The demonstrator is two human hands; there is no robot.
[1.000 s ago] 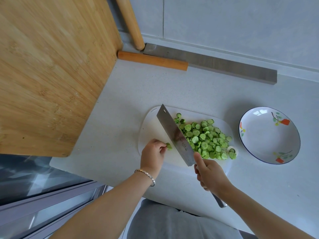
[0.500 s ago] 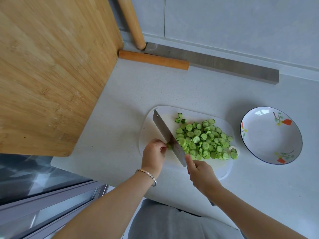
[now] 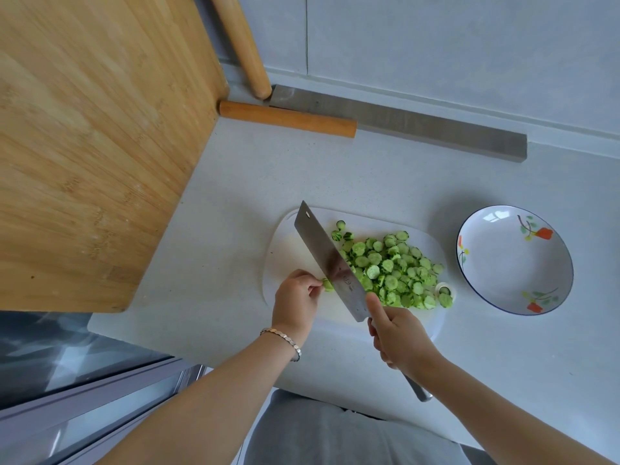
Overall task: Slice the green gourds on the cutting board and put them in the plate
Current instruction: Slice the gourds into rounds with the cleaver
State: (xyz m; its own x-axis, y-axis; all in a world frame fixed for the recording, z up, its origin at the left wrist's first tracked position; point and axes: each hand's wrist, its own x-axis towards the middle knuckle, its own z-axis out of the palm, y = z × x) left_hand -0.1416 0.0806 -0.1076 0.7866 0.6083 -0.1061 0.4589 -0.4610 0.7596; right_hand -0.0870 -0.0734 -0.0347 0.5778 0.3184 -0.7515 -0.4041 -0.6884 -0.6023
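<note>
A white cutting board (image 3: 288, 239) lies on the grey counter. On its right half sits a pile of green gourd slices (image 3: 392, 273). My left hand (image 3: 295, 300) pinches a small stub of green gourd (image 3: 328, 285) against the board. My right hand (image 3: 397, 337) grips the handle of a steel cleaver (image 3: 330, 263), forefinger laid along the blade, which stands between the stub and the pile. A white plate (image 3: 515, 260) with red flowers sits empty to the right of the board.
A large bamboo board (image 3: 90, 139) leans at the left. A wooden rolling pin (image 3: 241, 45) and a long wooden-handled blade (image 3: 396, 124) lie by the back wall. The counter's front edge runs just below my hands.
The cleaver came down onto the stub half a second ago and has lifted and tipped back up. My left hand has kept its pinch on the stub.
</note>
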